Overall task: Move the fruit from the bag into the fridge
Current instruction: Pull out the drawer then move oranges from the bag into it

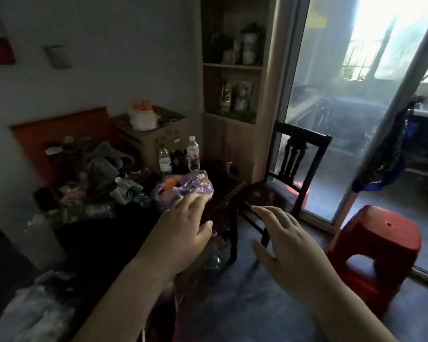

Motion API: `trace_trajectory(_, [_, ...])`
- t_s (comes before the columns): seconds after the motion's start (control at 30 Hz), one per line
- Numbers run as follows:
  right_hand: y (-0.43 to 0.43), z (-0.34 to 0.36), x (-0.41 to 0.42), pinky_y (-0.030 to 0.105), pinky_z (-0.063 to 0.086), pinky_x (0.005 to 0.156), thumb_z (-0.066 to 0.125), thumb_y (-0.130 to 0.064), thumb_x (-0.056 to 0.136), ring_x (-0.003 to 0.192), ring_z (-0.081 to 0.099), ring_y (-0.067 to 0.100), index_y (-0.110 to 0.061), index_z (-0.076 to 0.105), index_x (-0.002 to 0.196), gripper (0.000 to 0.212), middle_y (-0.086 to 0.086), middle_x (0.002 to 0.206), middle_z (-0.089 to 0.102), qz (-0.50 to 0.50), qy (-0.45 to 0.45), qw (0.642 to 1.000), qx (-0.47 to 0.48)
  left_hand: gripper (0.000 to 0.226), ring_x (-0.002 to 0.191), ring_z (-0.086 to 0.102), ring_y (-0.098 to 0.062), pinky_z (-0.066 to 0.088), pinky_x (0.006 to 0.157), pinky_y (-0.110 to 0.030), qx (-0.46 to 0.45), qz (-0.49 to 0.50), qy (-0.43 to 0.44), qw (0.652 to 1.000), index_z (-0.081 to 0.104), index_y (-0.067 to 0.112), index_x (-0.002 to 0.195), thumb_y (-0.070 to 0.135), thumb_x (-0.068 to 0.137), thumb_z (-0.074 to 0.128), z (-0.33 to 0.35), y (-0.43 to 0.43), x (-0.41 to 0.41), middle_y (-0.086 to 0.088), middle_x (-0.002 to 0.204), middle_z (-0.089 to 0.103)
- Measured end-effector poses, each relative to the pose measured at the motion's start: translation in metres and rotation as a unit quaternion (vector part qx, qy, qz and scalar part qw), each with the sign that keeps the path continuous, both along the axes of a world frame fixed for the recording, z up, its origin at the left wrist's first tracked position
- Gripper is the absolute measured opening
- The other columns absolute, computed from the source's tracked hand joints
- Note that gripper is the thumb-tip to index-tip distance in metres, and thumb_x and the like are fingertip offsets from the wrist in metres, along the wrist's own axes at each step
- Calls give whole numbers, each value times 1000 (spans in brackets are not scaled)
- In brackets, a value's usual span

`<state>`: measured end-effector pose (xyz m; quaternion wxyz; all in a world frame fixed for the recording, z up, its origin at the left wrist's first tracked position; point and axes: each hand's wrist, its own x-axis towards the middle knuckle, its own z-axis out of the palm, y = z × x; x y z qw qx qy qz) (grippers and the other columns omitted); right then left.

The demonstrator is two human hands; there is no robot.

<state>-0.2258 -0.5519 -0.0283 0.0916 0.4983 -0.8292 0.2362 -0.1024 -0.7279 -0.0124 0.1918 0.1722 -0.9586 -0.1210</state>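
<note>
Of left hand point(181, 225) the fingertips hidden against bag point(195, 187), fruit point(169, 185) inside only an orange blur, clutter point(97, 183) behind too dark to identify.
</note>
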Motion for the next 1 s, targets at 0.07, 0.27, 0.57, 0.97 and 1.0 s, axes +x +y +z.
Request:
trace_trajectory(0.07, [-20, -12, -29, 24, 40, 96, 58, -37, 88, 127, 42, 14, -20, 37, 142, 61, -6, 138, 45, 20, -8, 1000, 16, 50, 134, 28, -7, 26, 107, -25, 1, 36, -13, 999, 28, 25, 143, 37, 96, 40, -12, -16, -22, 11, 145, 33])
trace_trajectory(0.27, [-67, -29, -131, 25, 38, 101, 54, -38, 89, 130, 39, 13, -20, 39, 142, 58, -6, 140, 42, 80, -22, 995, 52, 51, 135, 29, -8, 27, 108, -25, 4, 115, -25, 993, 28, 23, 144, 38, 96, 39, -35, -55, -96, 9, 147, 33])
trace_trajectory(0.57, [-150, -42, -238, 36, 49, 94, 64, -34, 84, 120, 51, 24, -15, 51, 131, 53, 2, 130, 53, 163, 8, 985, 61, 53, 135, 32, -12, 29, 108, -28, 8, 215, -38, 976, 32, 18, 143, 39, 96, 40, -63, -97, -160, 4, 146, 36])
trace_trajectory(0.97, [-309, -84, -282, 30, 41, 101, 55, -36, 90, 129, 40, 17, -21, 40, 139, 53, -5, 141, 40, 263, -13, 956, 128, 49, 128, 44, -20, 37, 101, -32, 30, 276, -64, 958, 41, 13, 138, 38, 96, 41, -116, -221, -197, -2, 140, 46])
trace_trajectory(1.0, [-327, -87, -289, 30, 39, 102, 54, -36, 90, 130, 39, 17, -21, 39, 140, 54, -6, 142, 39, 266, -11, 954, 137, 50, 129, 42, -19, 35, 103, -31, 42, 277, -70, 957, 40, 13, 139, 39, 96, 38, -124, -237, -203, -1, 141, 44])
